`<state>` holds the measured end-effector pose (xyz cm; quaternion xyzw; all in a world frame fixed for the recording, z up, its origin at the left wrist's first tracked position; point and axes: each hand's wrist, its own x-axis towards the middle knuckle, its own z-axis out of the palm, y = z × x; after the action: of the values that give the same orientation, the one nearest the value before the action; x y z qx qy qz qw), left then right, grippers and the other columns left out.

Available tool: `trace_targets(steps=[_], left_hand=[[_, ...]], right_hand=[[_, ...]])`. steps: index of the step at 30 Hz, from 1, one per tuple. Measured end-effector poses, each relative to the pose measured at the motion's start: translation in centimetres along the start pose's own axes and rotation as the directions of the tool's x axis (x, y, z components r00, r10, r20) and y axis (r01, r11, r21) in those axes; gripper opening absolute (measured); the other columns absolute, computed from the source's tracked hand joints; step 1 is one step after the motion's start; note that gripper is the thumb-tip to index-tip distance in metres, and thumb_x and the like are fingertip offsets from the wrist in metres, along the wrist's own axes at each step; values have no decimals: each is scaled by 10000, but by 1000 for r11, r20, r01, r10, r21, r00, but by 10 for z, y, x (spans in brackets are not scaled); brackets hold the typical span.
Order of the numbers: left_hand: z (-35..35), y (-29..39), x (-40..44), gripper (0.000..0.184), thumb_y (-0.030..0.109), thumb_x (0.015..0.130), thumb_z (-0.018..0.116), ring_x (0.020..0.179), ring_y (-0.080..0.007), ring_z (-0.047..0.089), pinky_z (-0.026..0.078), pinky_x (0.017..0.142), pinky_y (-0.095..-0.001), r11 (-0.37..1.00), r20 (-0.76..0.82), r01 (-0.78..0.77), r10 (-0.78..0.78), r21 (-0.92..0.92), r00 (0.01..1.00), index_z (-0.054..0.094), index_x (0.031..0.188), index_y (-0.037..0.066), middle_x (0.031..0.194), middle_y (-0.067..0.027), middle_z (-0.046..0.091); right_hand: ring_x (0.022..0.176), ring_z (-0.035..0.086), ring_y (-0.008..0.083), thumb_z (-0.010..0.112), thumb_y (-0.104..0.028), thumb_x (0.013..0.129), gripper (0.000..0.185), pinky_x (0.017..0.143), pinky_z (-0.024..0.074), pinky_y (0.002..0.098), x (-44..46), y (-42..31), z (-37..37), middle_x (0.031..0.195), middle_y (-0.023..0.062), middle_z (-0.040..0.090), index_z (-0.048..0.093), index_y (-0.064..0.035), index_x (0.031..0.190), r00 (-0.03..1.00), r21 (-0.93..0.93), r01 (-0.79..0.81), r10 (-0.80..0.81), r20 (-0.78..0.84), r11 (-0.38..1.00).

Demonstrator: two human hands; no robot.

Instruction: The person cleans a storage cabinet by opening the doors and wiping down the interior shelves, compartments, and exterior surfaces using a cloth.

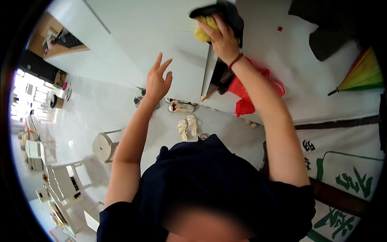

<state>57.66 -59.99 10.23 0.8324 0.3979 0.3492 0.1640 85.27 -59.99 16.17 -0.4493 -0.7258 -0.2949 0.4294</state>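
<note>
Over to the head view, and the right hand (225, 42) has the action, up by the white cabinet (161, 40). Its fingers are curled over a yellow, fluffy-looking thing (203, 35), the grip closed on it from above, and a black item (234, 17) sits right around and behind it, cap-like but blurred; whether the fingers pinch that too, I can't tell. A dark red bracelet (236, 61) rings the wrist.

And the left hand (159, 82)? Nothing in it: fingers spread, thumb out, in front of the pale panel.

Now for handling: the yellow piece looks soft and light, a squashy handful that should give under the fingers, so a broad hold around its middle seems best. The black one seems light and floppy too, with its edge the likely place to take hold.

Below the right forearm lies a red bag (244, 107); beyond, on the white tabletop (298, 80), a small red object (279, 28) and a rainbow umbrella (363, 74). Sandals (192, 125) stand on the floor.
</note>
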Motion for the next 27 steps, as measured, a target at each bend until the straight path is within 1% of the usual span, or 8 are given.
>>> trace_targets(steps=[4,7,13,14,19,22,24,27], left_hand=[[-19,-18,-49,428,107,834,595,1257,-360,487,443,987,-409,953,80,279,-270,-123,959,591,1262,110,1473,-203,372],[-20,-43,-94,423,108,838,589,1261,-351,488,449,981,-403,943,53,322,-318,-83,947,590,1261,109,1473,-196,375],[-8,-81,-179,410,145,839,584,1216,-370,519,453,971,-404,896,73,441,-436,-62,897,595,1247,102,1451,-222,393],[-6,-84,-186,411,146,837,582,1213,-370,520,453,972,-408,874,89,475,-468,-100,879,596,1246,104,1445,-221,401],[10,-86,-204,415,147,822,578,1206,-372,522,447,980,-425,813,95,543,-536,-208,839,601,1235,112,1422,-217,434],[23,-86,-214,417,144,818,581,1215,-375,514,434,998,-428,799,44,554,-560,-237,827,598,1233,108,1411,-220,445],[31,-88,-223,420,144,819,580,1223,-373,509,430,1002,-430,772,26,581,-596,-257,803,594,1237,106,1398,-227,457],[44,-92,-243,424,142,819,580,1194,-358,538,441,987,-422,667,-28,658,-710,-351,704,589,1242,103,1374,-234,479]], right_hand=[[1025,589,318,633,-12,758,549,877,513,402,-54,-30,25,1303,64,508,615,-331,1205,996,-204,-85,79,-38,975],[1006,598,307,602,19,762,486,792,529,437,-64,-47,27,1186,86,544,663,-301,1123,973,-126,-202,213,82,971],[1052,573,278,557,53,739,441,906,431,403,-35,-53,15,1135,89,577,720,-211,1052,984,-83,-110,120,129,990],[1079,556,276,549,45,740,440,947,395,410,-15,-49,13,1151,89,579,705,-173,1089,997,31,-40,37,72,999],[1172,482,256,574,9,784,552,1004,354,413,85,-78,22,1354,75,509,571,-182,1302,987,-135,144,-152,-51,980],[1181,505,345,535,7,836,626,1029,354,443,70,-88,70,1421,146,449,412,-145,1430,925,12,115,-111,363,993],[1197,509,376,477,35,861,637,1030,367,462,40,-85,119,1420,203,435,363,-151,1460,863,311,183,-304,404,933],[1240,491,313,416,-81,950,502,1063,351,408,7,-84,152,1358,189,499,370,-126,1447,613,96,380,-328,718,920]])
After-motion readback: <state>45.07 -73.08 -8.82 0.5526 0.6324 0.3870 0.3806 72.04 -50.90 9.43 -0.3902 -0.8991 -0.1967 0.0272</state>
